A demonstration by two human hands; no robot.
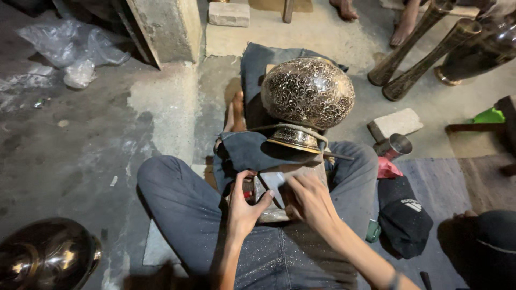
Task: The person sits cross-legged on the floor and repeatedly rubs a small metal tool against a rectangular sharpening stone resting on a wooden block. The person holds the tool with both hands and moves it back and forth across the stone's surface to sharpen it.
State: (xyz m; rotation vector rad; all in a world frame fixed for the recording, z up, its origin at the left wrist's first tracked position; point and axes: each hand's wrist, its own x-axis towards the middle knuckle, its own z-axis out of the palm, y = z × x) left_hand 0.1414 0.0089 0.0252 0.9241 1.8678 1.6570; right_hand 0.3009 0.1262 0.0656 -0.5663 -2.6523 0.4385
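Down in the person's lap, a small flat grey block point(271, 196) (a stone or metal piece, hard to tell) lies between the knees, where both hands can work on it without reaching. The left hand point(243, 207) curls around its left edge, thumb and fingers closed on it, apparently to keep it steady; something small and red shows under the palm, unclear what. The right hand point(307, 200) rests on the block's right side with fingers bent and pinched together, maybe on a thin tool, but the picture does not show one for sure.

Just beyond the hands, an engraved round metal vase point(307, 96) lies tipped on a dark blue cloth point(252, 150) over the legs, its gold-rimmed foot toward the person; the cloth seems to cushion it and stop it from rolling. A small metal cup point(396, 145) stands right of the knee, beside a pale brick point(395, 123), and a black cap point(406, 215) lies near the thigh. Tall dark vases point(430, 51) lean top right, near another person's bare feet. A shiny dark vessel point(48, 258) sits bottom left on the concrete floor point(80, 150).
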